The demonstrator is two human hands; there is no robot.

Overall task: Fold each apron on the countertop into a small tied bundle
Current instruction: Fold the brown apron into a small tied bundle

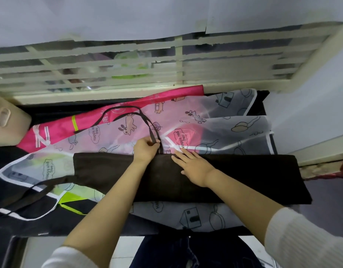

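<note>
Around the work we see a beige plastic bin at the left and a barred window behind. A filmy printed apron and a glossy pink apron lie under the black apron, a matte, long folded band on the countertop. The left hand pinches its thin strap. The right hand presses flat on the band, fingers spread.

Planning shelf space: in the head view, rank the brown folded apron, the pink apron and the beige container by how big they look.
1. Brown folded apron.
2. Pink apron, partly covered, so unsure.
3. Beige container, cut off by the frame edge.
</note>
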